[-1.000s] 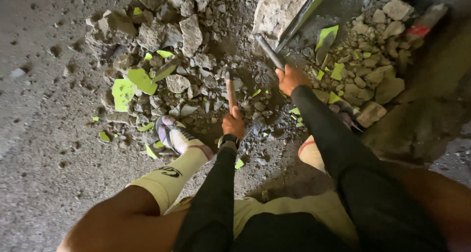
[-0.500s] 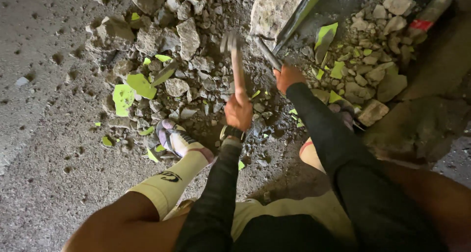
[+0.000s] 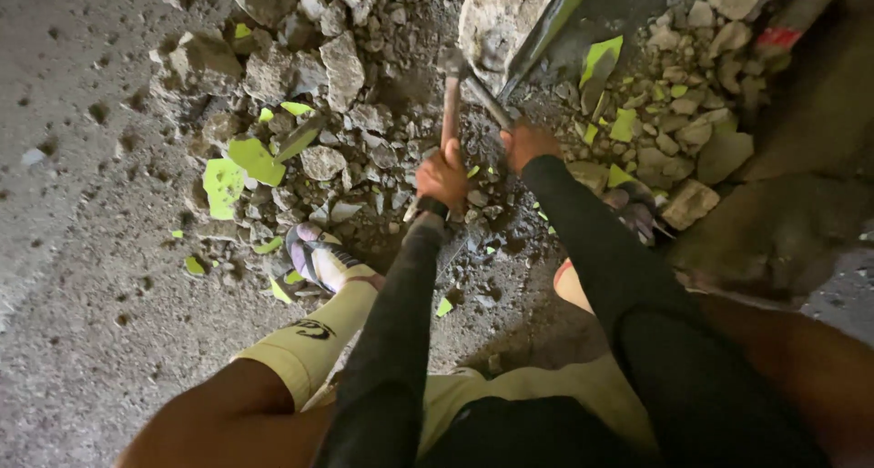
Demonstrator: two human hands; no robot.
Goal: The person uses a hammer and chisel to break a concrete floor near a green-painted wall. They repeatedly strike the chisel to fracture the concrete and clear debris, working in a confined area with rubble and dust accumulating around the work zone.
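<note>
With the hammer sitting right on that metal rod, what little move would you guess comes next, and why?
Probably lifting the hammer back for another blow. The left hand grips its wooden handle, and its head sits at the top end of the chisel, which the right hand holds slanted toward the large concrete block. The block looks whole, with broken rubble around it.

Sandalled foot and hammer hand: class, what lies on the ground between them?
In the head view, grey rubble lies between the sandalled foot and the left hand.
</note>
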